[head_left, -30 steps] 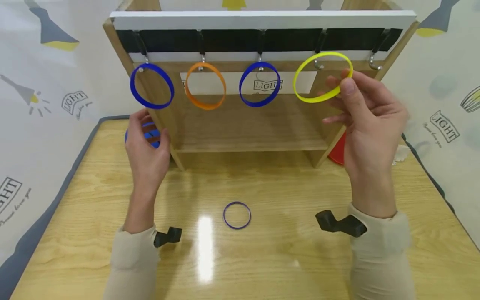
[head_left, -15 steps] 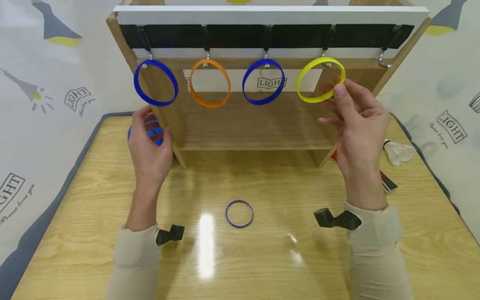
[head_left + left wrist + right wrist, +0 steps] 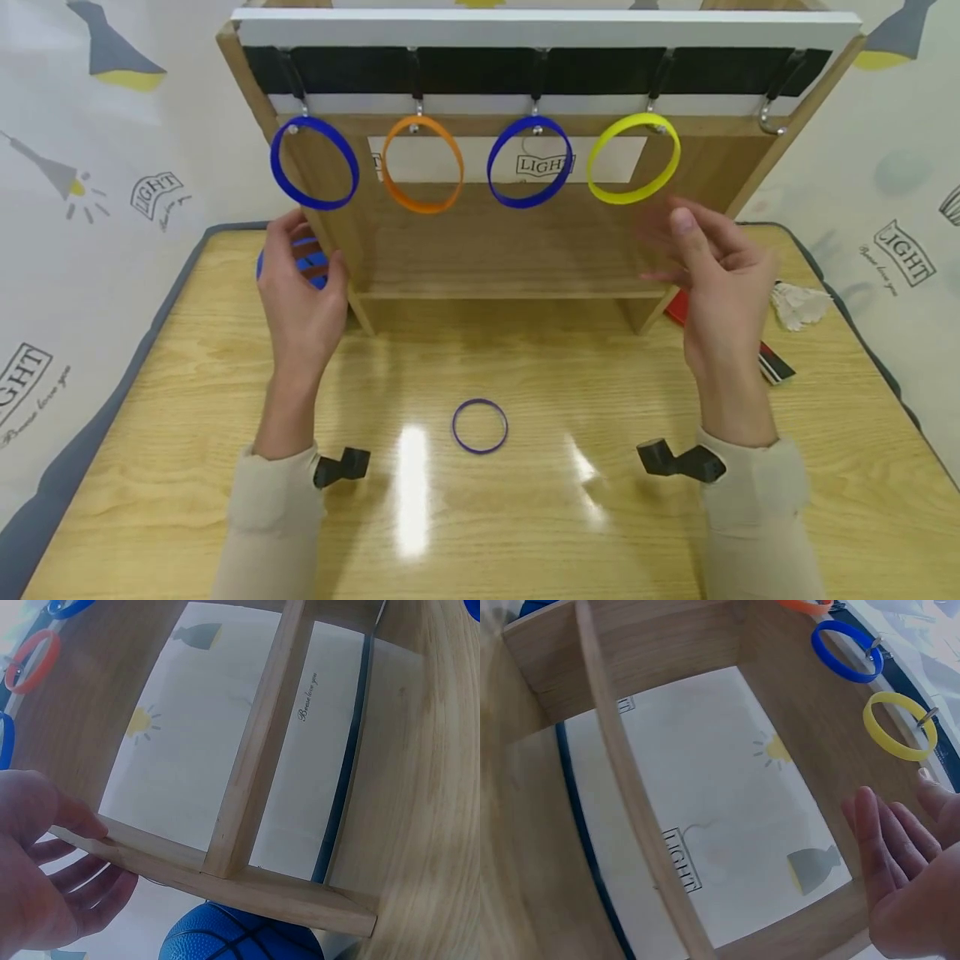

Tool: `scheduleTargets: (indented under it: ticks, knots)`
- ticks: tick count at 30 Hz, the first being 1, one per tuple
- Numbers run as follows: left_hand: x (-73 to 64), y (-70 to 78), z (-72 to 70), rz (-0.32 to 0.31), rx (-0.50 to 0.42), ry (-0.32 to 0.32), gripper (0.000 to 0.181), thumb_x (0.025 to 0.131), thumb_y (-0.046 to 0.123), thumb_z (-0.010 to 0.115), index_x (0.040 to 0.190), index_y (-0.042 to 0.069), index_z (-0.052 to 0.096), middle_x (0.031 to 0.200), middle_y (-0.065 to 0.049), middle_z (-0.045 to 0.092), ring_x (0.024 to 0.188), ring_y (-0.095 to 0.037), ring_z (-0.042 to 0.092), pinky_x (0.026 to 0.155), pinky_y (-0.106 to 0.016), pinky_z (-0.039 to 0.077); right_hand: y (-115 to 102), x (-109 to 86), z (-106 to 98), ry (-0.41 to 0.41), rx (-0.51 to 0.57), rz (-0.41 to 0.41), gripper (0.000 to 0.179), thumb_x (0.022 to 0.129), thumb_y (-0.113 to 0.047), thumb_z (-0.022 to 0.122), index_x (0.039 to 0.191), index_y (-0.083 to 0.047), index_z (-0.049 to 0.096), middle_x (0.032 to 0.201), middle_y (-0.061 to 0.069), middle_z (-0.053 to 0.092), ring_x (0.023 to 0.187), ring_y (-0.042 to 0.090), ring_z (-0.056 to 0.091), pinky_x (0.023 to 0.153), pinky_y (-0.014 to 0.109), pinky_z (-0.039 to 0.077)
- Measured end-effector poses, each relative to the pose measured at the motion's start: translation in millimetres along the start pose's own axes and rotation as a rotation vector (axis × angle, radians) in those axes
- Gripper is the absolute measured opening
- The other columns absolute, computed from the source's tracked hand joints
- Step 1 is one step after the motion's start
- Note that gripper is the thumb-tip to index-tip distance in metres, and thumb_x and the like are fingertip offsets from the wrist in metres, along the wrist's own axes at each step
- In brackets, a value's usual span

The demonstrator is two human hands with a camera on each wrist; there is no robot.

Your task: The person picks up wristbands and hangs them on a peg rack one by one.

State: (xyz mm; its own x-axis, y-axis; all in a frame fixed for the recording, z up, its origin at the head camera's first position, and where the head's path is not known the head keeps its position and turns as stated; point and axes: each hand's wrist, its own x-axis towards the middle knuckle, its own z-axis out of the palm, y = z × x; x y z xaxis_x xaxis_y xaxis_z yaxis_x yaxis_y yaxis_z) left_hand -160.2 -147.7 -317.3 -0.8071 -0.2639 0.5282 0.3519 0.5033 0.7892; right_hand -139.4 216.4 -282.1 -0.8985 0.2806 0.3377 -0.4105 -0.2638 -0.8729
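My left hand (image 3: pixel 303 300) grips the left side panel of a wooden shelf (image 3: pixel 510 242); in the left wrist view the thumb lies on one side of that panel (image 3: pixel 225 883) and the fingers on the other. A yellow wristband (image 3: pixel 618 198) hangs from a metal hook under the shelf's front rail. Just below it, to the right, is my right hand (image 3: pixel 720 271), fingers apart from the band and holding nothing. Further left hang a blue wristband (image 3: pixel 522 202), an orange wristband (image 3: pixel 424 207) and another blue wristband (image 3: pixel 275 162). A thin purple-blue wristband (image 3: pixel 480 452) lies on the table.
Another hook (image 3: pixel 772 127) sits at the rail's right end. Behind the left panel is a blue ball (image 3: pixel 240 937). On the right lie a shuttlecock (image 3: pixel 801 307), a red object (image 3: pixel 678 308) and a dark striped item (image 3: pixel 776 367). Printed cloth surrounds the table.
The right hand moved the yellow wristband left onto its hook, let go and dropped slightly away below it. The band now hangs freely. The left hand keeps its grip on the panel.
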Motion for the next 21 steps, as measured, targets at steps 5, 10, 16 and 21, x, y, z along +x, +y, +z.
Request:
scheduleTargets:
  ticks: [5,10,16,21]
  knots:
    - [1.1,0.5,0.3,0.002,0.008,0.005,0.041,0.091,0.003,0.063,0.131,0.010,0.053,0.118,-0.004,0.062,0.096,-0.015,0.062,0.076,-0.028,0.055,5.4,-10.4,-8.3,-0.103,-0.117,0.086,0.034,0.091,-0.014,0.069,0.111,0.013,0.065,0.106,0.022,0.069,0.092,0.029,0.070,0.060,0.032,0.059]
    - [2.7,1.9,0.6,0.003,0.009,0.012,0.042,0.091,0.003,0.063,0.131,0.010,0.053,0.118,-0.004,0.062,0.095,-0.015,0.062,0.075,-0.027,0.055,2.1,-18.4,-7.3,-0.355,-0.512,0.164,0.028,0.094,-0.022,0.068,0.110,0.001,0.070,0.100,0.014,0.072,0.085,0.024,0.069,0.063,0.030,0.059]
    - [2.6,2.5,1.6,-0.008,-0.001,0.006,0.042,0.091,0.003,0.063,0.131,0.010,0.053,0.119,-0.004,0.062,0.096,-0.016,0.062,0.076,-0.027,0.055,5.2,-34.2,4.6,-0.885,-1.001,0.187,0.028,0.095,-0.027,0.067,0.118,-0.013,0.069,0.102,-0.004,0.069,0.090,0.013,0.065,0.076,0.034,0.056]
    - [-0.1,2.9,1.5,-0.021,-0.005,-0.003,0.041,0.091,0.003,0.062,0.131,0.009,0.053,0.119,-0.004,0.061,0.097,-0.016,0.061,0.077,-0.027,0.054,23.6,-51.6,21.8,-1.100,-1.091,0.203,0.035,0.094,-0.027,0.068,0.124,-0.009,0.064,0.099,-0.008,0.069,0.091,0.010,0.065,0.080,0.033,0.054]
